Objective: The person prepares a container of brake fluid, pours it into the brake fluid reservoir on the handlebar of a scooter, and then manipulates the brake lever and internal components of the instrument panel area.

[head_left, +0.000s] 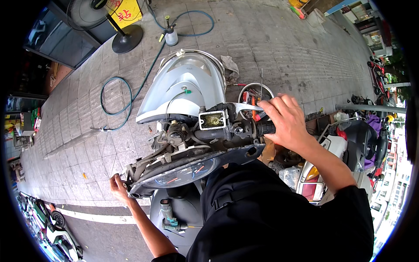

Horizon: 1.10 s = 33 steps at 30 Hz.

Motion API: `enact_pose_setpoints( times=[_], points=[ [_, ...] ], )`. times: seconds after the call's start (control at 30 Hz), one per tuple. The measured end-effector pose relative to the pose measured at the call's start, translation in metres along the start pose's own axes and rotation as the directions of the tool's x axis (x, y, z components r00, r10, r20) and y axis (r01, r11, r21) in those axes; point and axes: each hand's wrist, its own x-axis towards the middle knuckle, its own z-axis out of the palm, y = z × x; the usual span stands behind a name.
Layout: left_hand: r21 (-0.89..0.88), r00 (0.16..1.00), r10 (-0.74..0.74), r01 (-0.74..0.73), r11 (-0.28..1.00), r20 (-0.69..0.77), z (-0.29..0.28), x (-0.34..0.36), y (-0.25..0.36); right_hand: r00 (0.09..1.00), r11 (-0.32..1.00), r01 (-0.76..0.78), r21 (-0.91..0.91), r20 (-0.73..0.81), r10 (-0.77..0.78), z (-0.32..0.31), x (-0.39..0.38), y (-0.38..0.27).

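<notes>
My right hand (286, 122) is closed around the black grip (265, 127) of a scooter's handlebar, its fingers reaching over the silver brake lever (248, 107). Beside the lever, an uncovered brake fluid reservoir (212, 120) shows yellowish liquid inside. My left hand (118, 188) is closed at the left end of the handlebar (126, 175); what its fingertips grip is partly hidden. Between my hands, the instrument panel (187, 173) lies tilted toward me, with cables and bare metal parts exposed behind it. Ahead is the silver-white front cover (187, 83), with a thin hose and green connector on it.
A cordless drill (168, 214) lies on the dark scooter seat (187, 236). Beyond the scooter are a spray bottle (171, 35), a blue hose (130, 102), a standing fan (126, 39) and a round container of tools (255, 94). Parked scooters (331, 157) crowd the right.
</notes>
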Motion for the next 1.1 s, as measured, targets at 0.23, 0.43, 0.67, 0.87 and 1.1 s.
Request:
enact_pose_setpoints(
  times=[0.23, 0.43, 0.67, 0.87, 1.1],
  points=[
    [0.007, 1.000, -0.008, 0.009, 1.000, -0.009, 0.000, -0.006, 0.017, 1.000, 0.999, -0.022, 0.046, -0.004, 0.022, -0.005, 0.006, -0.005],
    [-0.024, 1.000, 0.026, -0.026, 0.999, 0.003, 0.000, 0.001, -0.002, 1.000, 0.998, -0.026, 0.049, 0.017, 0.025, -0.003, 0.006, -0.004],
    [-0.026, 1.000, 0.003, -0.003, 1.000, 0.006, 0.000, 0.004, -0.010, 0.999, 1.000, 0.013, 0.017, -0.035, -0.012, -0.001, 0.002, -0.002],
    [-0.029, 1.000, 0.001, -0.001, 1.000, -0.005, 0.002, 0.000, 0.003, 0.999, 0.998, -0.029, 0.056, 0.045, 0.027, 0.002, -0.001, 0.000],
    [-0.007, 1.000, 0.010, -0.010, 1.000, -0.006, -0.001, 0.000, -0.003, 1.000, 1.000, -0.017, 0.019, -0.012, 0.017, -0.005, 0.007, -0.007]
  ],
)
